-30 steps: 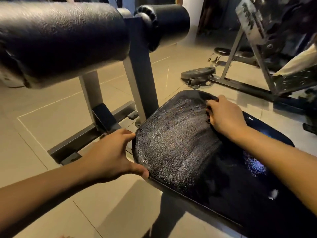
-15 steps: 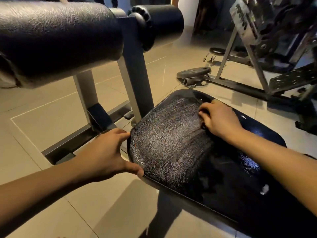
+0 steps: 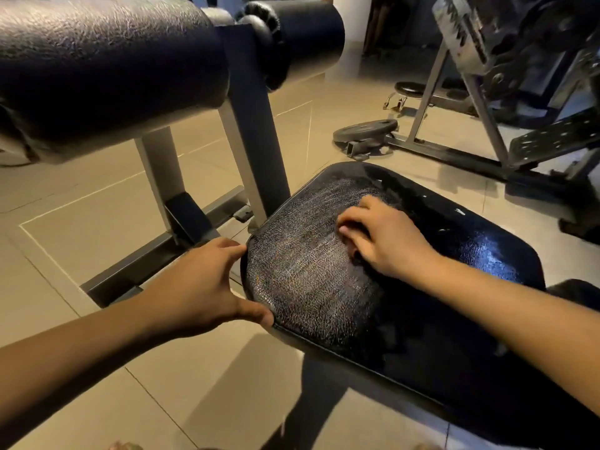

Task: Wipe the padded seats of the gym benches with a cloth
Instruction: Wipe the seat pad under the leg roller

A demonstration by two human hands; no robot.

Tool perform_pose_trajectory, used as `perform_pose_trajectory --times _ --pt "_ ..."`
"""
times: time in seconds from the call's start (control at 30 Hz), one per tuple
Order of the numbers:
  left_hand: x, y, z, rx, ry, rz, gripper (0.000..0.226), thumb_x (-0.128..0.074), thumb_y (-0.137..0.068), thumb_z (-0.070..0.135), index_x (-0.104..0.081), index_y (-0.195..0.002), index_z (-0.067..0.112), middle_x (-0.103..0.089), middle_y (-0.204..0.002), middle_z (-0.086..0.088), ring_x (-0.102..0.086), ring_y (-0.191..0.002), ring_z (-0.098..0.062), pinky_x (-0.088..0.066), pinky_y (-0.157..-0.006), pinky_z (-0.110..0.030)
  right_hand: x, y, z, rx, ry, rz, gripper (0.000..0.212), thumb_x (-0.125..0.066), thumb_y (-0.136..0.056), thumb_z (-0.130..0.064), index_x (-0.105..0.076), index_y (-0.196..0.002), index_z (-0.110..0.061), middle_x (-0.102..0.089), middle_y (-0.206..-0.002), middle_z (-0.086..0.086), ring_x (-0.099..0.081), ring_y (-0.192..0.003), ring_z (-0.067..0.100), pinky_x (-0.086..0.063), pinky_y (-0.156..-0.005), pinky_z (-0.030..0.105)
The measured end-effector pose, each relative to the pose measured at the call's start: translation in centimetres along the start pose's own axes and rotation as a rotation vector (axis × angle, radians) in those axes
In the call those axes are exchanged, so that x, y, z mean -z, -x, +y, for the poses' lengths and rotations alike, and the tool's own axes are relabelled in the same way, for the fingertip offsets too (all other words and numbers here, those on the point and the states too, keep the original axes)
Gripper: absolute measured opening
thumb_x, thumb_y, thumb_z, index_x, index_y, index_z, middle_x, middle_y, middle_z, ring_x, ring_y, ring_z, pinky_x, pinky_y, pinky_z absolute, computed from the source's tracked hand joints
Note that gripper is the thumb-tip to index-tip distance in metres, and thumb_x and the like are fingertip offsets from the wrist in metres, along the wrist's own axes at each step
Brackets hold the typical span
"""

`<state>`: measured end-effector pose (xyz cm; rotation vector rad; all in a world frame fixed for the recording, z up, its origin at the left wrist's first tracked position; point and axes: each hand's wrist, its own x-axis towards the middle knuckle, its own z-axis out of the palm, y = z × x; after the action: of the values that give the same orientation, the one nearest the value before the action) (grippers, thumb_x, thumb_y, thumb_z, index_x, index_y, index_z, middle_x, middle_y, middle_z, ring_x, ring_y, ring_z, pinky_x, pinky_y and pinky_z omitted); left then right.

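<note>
A black padded bench seat (image 3: 324,287) fills the middle and lower right; its left part looks dull and streaked, its right part glossy. My left hand (image 3: 201,284) grips the seat's left edge, thumb on the near rim and fingers round the far side. My right hand (image 3: 386,241) lies on top of the seat near its middle, fingers curled down onto a dark cloth (image 3: 357,229). The cloth is almost wholly hidden under the hand and hard to tell from the black pad.
Two black foam rollers (image 3: 97,69) on a grey upright post (image 3: 256,141) hang just above and left of the seat. A weight plate (image 3: 365,129) lies on the tiled floor behind. Another machine's steel frame (image 3: 487,102) stands at the right.
My right hand has slid left and nearer across the seat, from its far edge toward the middle. My left hand keeps its grip on the left edge.
</note>
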<state>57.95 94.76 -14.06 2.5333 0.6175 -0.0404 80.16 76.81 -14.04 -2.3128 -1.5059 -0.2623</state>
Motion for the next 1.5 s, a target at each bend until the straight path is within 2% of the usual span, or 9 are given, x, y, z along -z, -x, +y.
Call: perform_pose_trajectory --times 0.13,0.33,0.43,0.53,0.7,0.87,1.0,1.27,1.5 --pt "0.1 0.0 0.5 0.009 -0.035 -0.002 0.135 -0.073 -0.036 0.085 -0.038 -0.155 0.031 -0.044 -0.151 0.01 -0.045 -0.136 -0.017 -0.045 -0.112 -0.044 1.0 -1.1 3.9 -0.324 0.264 0.039 0.026 -0.054 -0.101 -0.034 -0.067 -0.119 -0.02 -0.054 -0.106 0.011 -0.061 -0.095 0.039 -0.05 -0.081 0.041" --pt "0.6 0.1 1.2 -0.014 -0.139 -0.03 0.125 -0.072 -0.042 0.084 -0.044 -0.151 0.029 -0.048 -0.148 0.009 -0.048 -0.131 -0.015 -0.048 -0.107 -0.036 -0.1 2.6 -9.8 0.143 -0.088 -0.111 0.018 -0.061 -0.098 -0.033 -0.066 -0.113 -0.023 -0.051 -0.098 0.004 -0.058 -0.079 0.028 -0.051 -0.069 0.039" --pt "0.7 0.1 1.8 -0.071 -0.285 -0.008 0.117 -0.075 -0.058 0.079 -0.034 -0.156 0.029 -0.04 -0.155 0.006 -0.036 -0.141 -0.017 -0.038 -0.115 -0.035 -0.1 3.7 -9.4 0.269 -0.057 -0.13 0.018 -0.064 -0.096 -0.029 -0.066 -0.112 -0.021 -0.05 -0.097 0.006 -0.058 -0.072 0.03 -0.046 -0.058 0.036" --pt "0.8 0.1 2.3 -0.199 -0.36 0.019 0.121 -0.074 -0.068 0.076 -0.014 -0.162 0.03 -0.024 -0.164 0.008 -0.02 -0.149 -0.014 -0.024 -0.122 -0.032 0.2 2.1 -2.5 -0.011 0.094 -0.037 0.021 -0.058 -0.101 -0.032 -0.067 -0.116 -0.021 -0.053 -0.105 0.005 -0.062 -0.084 0.031 -0.049 -0.071 0.036" --pt "0.4 -0.2 3.6 -0.342 -0.429 0.002 0.123 -0.07 -0.066 0.082 -0.016 -0.162 0.029 -0.024 -0.164 0.006 -0.021 -0.148 -0.016 -0.023 -0.122 -0.034 2.7 1.4 5.3 -0.554 0.157 0.036 0.014 -0.058 -0.1 -0.029 -0.071 -0.103 -0.023 -0.07 -0.106 0.008 -0.064 -0.099 0.033 -0.046 -0.076 0.036" --pt "0.5 -0.3 4.0 -0.38 -0.396 -0.034 0.121 -0.074 -0.067 0.079 -0.018 -0.161 0.029 -0.025 -0.164 0.006 -0.021 -0.148 -0.016 -0.023 -0.121 -0.034 1.4 4.2 -6.4 -0.263 0.053 -0.114 0.017 -0.056 -0.1 -0.031 -0.066 -0.112 -0.027 -0.055 -0.106 0.005 -0.06 -0.098 0.033 -0.051 -0.086 0.044" --pt "0.3 -0.4 3.8 -0.368 -0.399 -0.047 0.122 -0.072 -0.067 0.081 -0.014 -0.161 0.031 -0.021 -0.164 0.009 -0.019 -0.147 -0.013 -0.023 -0.12 -0.03 1.7 8.0 -9.9 0.05 -0.001 -0.171 0.022 -0.056 -0.101 -0.028 -0.063 -0.121 -0.024 -0.051 -0.107 0.006 -0.059 -0.085 0.034 -0.05 -0.071 0.044" --pt "-0.2 -1.0 3.1 -0.38 -0.263 -0.055 0.121 -0.071 -0.06 0.083 -0.021 -0.159 0.036 -0.025 -0.16 0.015 -0.021 -0.144 -0.007 -0.027 -0.119 -0.028 3.0 5.8 7.4 -0.625 0.241 0.078 0.026 -0.052 -0.103 -0.029 -0.067 -0.122 -0.022 -0.055 -0.118 0.011 -0.06 -0.106 0.038 -0.049 -0.09 0.043" --pt "-0.4 -1.8 2.9 -0.376 -0.249 -0.067 0.124 -0.072 -0.055 0.087 -0.02 -0.158 0.041 -0.023 -0.157 0.021 -0.019 -0.141 -0.001 -0.022 -0.115 -0.021 1.0 7.7 -8.2 -0.004 -0.078 -0.131 0.017 -0.061 -0.093 -0.026 -0.065 -0.11 -0.028 -0.049 -0.103 0.003 -0.058 -0.084 0.03 -0.051 -0.07 0.043"
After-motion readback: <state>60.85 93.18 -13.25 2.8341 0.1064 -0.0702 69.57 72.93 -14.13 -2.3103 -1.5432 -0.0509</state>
